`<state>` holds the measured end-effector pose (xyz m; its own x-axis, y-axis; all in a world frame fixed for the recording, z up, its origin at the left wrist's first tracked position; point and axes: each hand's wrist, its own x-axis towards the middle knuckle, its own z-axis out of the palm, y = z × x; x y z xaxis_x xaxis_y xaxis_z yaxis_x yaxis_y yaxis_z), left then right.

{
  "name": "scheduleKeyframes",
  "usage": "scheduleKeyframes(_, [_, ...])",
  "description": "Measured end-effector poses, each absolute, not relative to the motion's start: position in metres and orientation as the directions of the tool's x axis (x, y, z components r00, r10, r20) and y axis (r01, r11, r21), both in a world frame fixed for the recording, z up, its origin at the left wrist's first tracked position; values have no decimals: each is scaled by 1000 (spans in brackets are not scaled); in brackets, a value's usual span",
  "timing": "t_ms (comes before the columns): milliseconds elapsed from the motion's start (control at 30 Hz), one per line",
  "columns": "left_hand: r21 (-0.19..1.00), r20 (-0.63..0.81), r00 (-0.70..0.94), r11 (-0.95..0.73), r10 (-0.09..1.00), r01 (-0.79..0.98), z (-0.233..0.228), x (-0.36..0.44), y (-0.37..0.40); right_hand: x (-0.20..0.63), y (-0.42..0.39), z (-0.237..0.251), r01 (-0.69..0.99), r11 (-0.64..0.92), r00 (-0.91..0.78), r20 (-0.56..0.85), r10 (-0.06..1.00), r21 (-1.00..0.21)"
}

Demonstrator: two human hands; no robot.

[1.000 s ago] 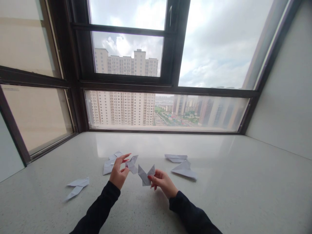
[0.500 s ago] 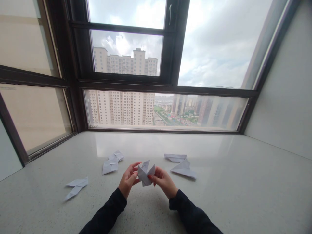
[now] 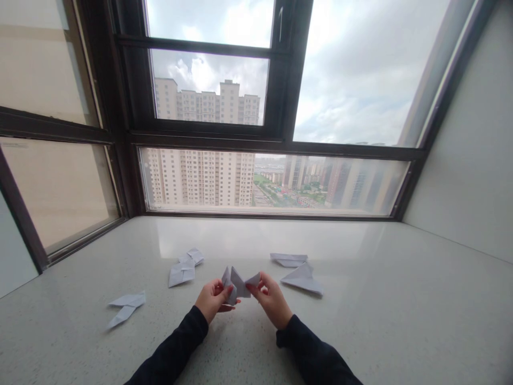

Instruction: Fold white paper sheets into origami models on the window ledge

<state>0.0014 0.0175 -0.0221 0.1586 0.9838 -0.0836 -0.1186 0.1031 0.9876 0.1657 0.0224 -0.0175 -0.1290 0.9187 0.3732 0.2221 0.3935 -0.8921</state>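
Note:
Between my hands is a folded white paper piece (image 3: 239, 284) with several pointed flaps standing up. My left hand (image 3: 213, 300) pinches its left side, thumb in front and fingers behind and below. At the right, my right hand (image 3: 271, 299) grips a pointed flap between thumb and fingers. The paper is held above the pale speckled counter. The parts of it under my fingers are hidden.
Folded square papers (image 3: 182, 271) lie left of my hands, and a bent folded strip (image 3: 126, 309) is farther left. To the right are a long folded paper (image 3: 288, 260) and a paper plane (image 3: 303, 279). A dark-framed window (image 3: 276, 145) stands behind the counter (image 3: 360, 321).
The held paper has turned and spread wider, its flaps now pointing differently. My left thumb has come onto its front, and my right hand has shifted slightly outward and up with the right flap.

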Motion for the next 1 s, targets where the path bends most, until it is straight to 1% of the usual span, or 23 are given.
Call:
scheduleKeyframes(67, [983,-96,156,118,983,-140,-24,2,19,165,22,-17,209,395,-102,382,919,-894])
scheduleKeyframes(133, [979,-104,158,129,982,-159,-26,4,19,163,21,-17,149,391,-114,377,919,-908])
scheduleKeyframes(233, [974,-105,163,135,981,-182,-27,5,18,157,17,-16,16,364,-184,355,916,-931])
scheduleKeyframes(333, [974,-77,186,113,980,-196,-25,5,14,152,13,-16,-35,351,-228,350,909,-936])
scheduleKeyframes(400, [976,-34,230,82,973,-202,-22,4,12,152,14,-17,-23,358,-216,355,910,-933])
scheduleKeyframes(467, [975,-8,262,66,965,-214,-21,2,11,154,16,-19,24,368,-163,360,919,-929])
scheduleKeyframes(567, [968,-42,262,104,964,-229,-24,1,14,159,20,-22,133,390,-73,383,921,-911])
scheduleKeyframes(633, [965,-62,262,125,963,-232,-27,2,16,161,21,-22,161,403,-53,399,915,-901])
scheduleKeyframes(833, [948,-26,203,89,979,-305,-29,5,15,159,18,-19,95,380,-106,370,923,-920])
scheduleKeyframes(1000, [942,-3,191,67,982,-329,-27,4,15,160,20,-19,90,357,-70,351,934,-930])
